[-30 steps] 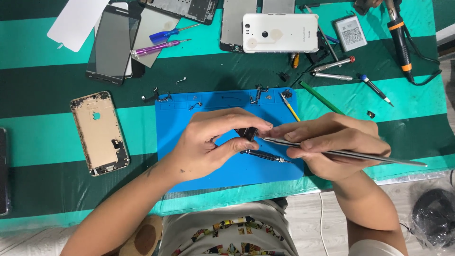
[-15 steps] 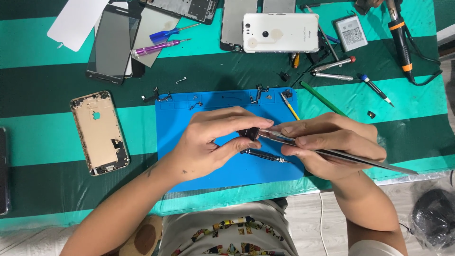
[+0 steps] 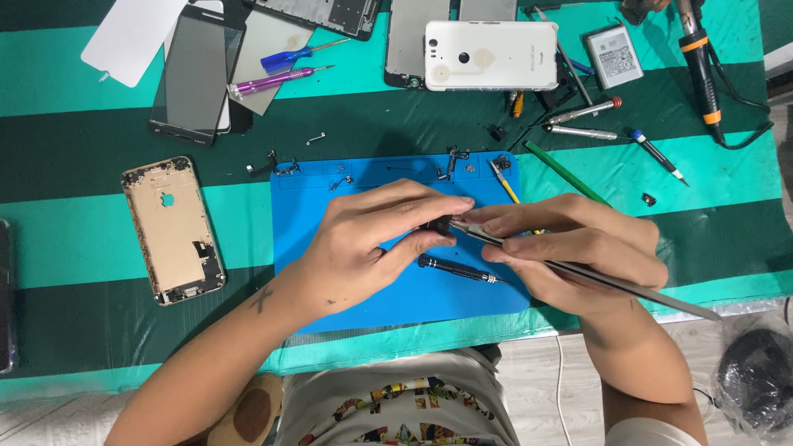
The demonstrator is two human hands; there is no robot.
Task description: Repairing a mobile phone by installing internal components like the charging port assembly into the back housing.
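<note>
Tweezers (image 3: pixel 578 271) lie pinched in the right hand (image 3: pixel 578 252), long axis running from the mat's near right corner up-left to tips that meet a small dark part (image 3: pixel 436 225). The left hand (image 3: pixel 372 239) grips that part between thumb and fingers over the mat (image 3: pixel 306 215). A screwdriver (image 3: pixel 462 269) lies just below. Farther off, a white phone (image 3: pixel 491 54) rests near the table's far edge.

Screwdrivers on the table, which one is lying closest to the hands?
The black screwdriver on the blue mat, just below the left hand and right hand. The blue-handled one and purple one lie far up the table.
</note>
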